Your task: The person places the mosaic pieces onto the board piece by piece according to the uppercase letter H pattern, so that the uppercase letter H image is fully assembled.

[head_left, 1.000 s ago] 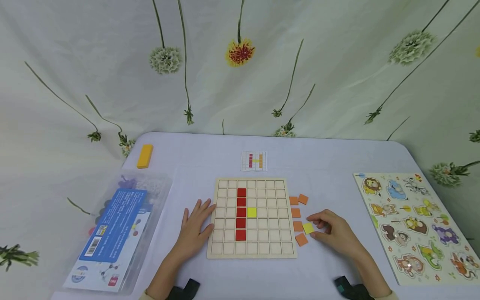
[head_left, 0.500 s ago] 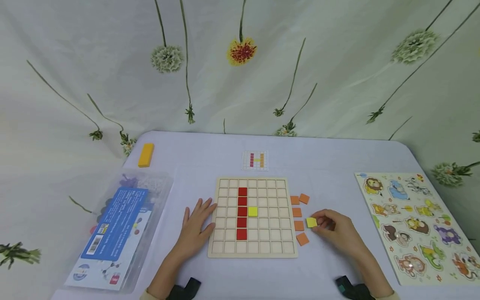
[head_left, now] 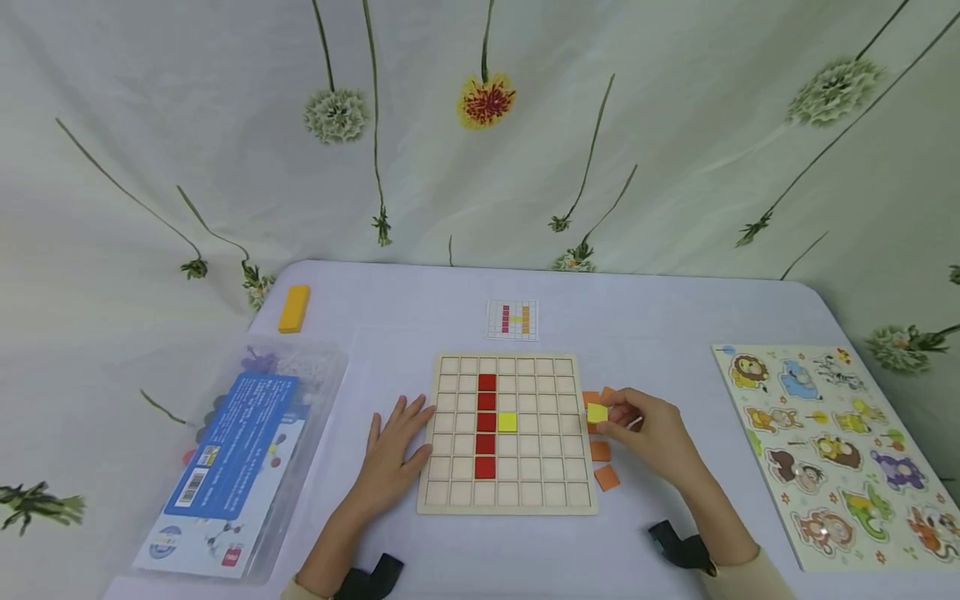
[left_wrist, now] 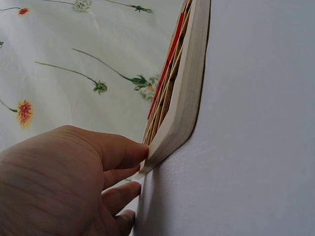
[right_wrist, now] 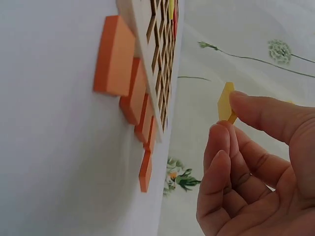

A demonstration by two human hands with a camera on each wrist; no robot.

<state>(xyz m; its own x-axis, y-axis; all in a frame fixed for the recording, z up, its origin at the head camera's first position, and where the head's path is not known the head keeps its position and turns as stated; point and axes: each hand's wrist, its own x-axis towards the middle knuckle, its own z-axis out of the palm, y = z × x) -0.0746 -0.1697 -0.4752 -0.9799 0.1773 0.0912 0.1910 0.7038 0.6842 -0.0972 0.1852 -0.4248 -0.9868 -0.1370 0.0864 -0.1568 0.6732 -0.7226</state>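
My right hand (head_left: 654,435) pinches a yellow square tile (head_left: 597,414) between thumb and fingers, raised over the orange tiles beside the board's right edge. In the right wrist view the yellow tile (right_wrist: 225,102) is clear of the table. The wooden grid board (head_left: 547,497) holds a column of red tiles (head_left: 486,422) and one yellow tile (head_left: 507,422) touching that column's right side. My left hand (head_left: 392,450) lies with fingers spread at the board's left edge; in the left wrist view, its fingertips (left_wrist: 140,153) touch the board's corner. Several orange tiles (head_left: 607,477) lie right of the board, some partly hidden.
A small pattern card (head_left: 512,320) lies behind the board. At left are a clear plastic case (head_left: 225,467) with a blue-and-white label and a yellow block (head_left: 294,309). An animal puzzle board (head_left: 836,458) lies at right. Floral cloth hangs behind the table.
My right hand has lifted the yellow tile off the table and carried it left and away from me, towards the board's right edge. The left hand keeps its place.
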